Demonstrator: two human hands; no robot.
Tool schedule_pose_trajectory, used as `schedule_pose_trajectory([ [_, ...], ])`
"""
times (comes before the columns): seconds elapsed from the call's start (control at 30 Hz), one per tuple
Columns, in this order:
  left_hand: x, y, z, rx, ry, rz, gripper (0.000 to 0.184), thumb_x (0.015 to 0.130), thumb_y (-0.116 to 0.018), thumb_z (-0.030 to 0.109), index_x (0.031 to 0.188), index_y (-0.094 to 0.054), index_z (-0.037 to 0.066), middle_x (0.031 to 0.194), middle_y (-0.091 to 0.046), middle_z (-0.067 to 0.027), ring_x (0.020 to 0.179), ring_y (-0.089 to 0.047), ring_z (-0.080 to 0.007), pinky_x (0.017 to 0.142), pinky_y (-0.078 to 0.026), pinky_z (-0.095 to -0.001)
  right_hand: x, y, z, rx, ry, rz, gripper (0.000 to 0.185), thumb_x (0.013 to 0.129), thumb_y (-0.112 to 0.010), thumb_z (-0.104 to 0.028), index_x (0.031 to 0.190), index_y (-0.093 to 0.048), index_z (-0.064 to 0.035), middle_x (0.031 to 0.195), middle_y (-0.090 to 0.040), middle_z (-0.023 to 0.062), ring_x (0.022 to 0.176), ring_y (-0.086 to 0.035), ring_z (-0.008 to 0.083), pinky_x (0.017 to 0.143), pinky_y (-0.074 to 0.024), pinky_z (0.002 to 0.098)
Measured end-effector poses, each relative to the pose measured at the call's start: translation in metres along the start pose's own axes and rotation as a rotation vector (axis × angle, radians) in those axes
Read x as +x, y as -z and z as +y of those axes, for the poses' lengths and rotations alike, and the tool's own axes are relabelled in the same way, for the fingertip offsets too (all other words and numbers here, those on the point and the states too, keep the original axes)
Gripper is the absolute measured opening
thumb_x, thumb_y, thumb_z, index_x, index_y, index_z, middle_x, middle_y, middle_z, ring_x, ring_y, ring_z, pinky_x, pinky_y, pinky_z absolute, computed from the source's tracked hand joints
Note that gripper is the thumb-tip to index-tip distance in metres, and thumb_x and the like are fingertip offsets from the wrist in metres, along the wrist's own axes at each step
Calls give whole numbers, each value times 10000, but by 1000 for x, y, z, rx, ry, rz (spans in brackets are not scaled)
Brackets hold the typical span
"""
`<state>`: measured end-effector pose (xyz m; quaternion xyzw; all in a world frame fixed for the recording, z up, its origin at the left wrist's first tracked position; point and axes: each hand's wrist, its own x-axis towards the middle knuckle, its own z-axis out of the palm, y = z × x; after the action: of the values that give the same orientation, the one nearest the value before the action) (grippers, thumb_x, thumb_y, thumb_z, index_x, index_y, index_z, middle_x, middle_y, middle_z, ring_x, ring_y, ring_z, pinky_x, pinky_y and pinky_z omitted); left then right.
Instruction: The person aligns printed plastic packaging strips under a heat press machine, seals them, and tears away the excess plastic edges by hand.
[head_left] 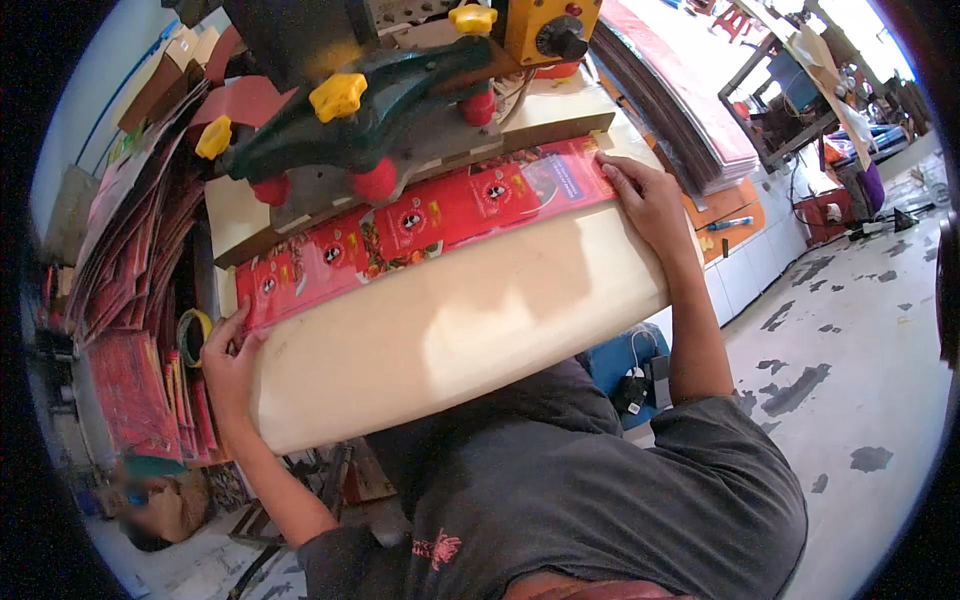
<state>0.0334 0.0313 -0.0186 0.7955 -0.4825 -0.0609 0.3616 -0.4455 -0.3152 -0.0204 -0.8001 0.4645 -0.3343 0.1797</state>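
A long red printed sheet [455,215], glossy with round logos and food pictures, lies across a cream worktable [400,330] with a rounded front edge. My left hand [230,370] pinches its left end, thumb and fingers at the corner. At the opposite end, my right hand [650,205] is closed on the sheet's edge, with the thumb bent inward. The sheet's far edge runs along a straight cream guide bar [560,133]. Just beyond the bar sits a machine with a dark green arm [420,85], yellow knobs [338,97] and red feet [373,180].
Stacks of red printed sheets [140,240] stand on the left beside a roll of yellow tape [194,336]. Another tall stack [680,90] rises at the back right. A blue pen [730,223] lies on an orange-brown surface. An orange control box [550,30] with a black dial stands behind.
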Motion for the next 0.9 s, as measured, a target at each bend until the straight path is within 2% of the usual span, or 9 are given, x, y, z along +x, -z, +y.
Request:
schedule_pose_trajectory([
  [0.07,1,2,7,94,36,-39,480,828,-792,125,1282,-685,11,878,-591,-56,726,-453,-129,647,-382,-259,0,3,-3,-5,-77,-66,258,978,-648,-296,1151,-767,-146,1011,-761,140,921,-750,285,829,-562,370],
  [0.1,1,1,12,92,28,-37,480,828,-792,125,1282,-685,11,878,-591,-56,726,-453,-129,647,-382,-259,-1,0,-1,-18,-5,-25,261,972,-658,-304,1146,-769,-145,992,-762,140,897,-753,278,809,-562,374],
  [0.33,1,3,24,56,102,-49,470,844,-788,130,1290,-685,25,868,-583,-56,731,-459,-129,655,-392,-260,-1,5,-9,-4,-12,-32,269,978,-651,-302,1143,-767,-124,989,-760,150,886,-747,297,811,-559,384],
  [0.43,0,2,34,90,89,-46,465,853,-785,137,1294,-684,29,866,-584,-64,740,-477,-134,666,-406,-264,-2,5,-9,6,-2,-43,278,994,-649,-259,1169,-751,-69,1026,-760,170,896,-747,261,834,-556,339],
  [0.5,0,2,34,80,66,-38,465,856,-783,140,1297,-683,30,863,-583,-69,743,-484,-138,672,-413,-266,-3,6,-9,19,14,-25,284,979,-644,-295,1126,-765,-84,994,-753,175,878,-743,310,817,-557,390],
  [0.6,-1,2,28,47,34,-39,462,865,-778,152,1299,-681,31,868,-600,-97,751,-502,-148,689,-435,-275,-5,11,-10,66,20,-61,310,977,-640,-302,1154,-753,-75,1025,-749,171,891,-727,325,830,-547,403],
  [0.77,-6,4,42,230,1,-82,434,950,-700,219,1337,-646,31,1032,-693,-238,888,-658,-266,830,-507,-362,-18,29,-25,-148,23,-154,323,981,-635,-316,1231,-730,-136,956,-713,144,862,-686,309,789,-521,411],
  [0.83,-12,0,50,276,19,-75,435,969,-676,246,1346,-638,34,1061,-690,-258,919,-670,-295,857,-508,-377,-24,26,-33,-249,-14,-191,326,991,-625,-318,1261,-721,-161,908,-692,132,826,-670,287,757,-509,404],
  [0.9,-15,-4,53,322,44,-73,438,988,-651,274,1356,-630,37,1090,-687,-278,951,-682,-324,884,-508,-392,-32,19,-33,-264,-23,-112,316,968,-641,-365,1216,-738,-196,843,-645,128,818,-661,319,746,-507,448],
])
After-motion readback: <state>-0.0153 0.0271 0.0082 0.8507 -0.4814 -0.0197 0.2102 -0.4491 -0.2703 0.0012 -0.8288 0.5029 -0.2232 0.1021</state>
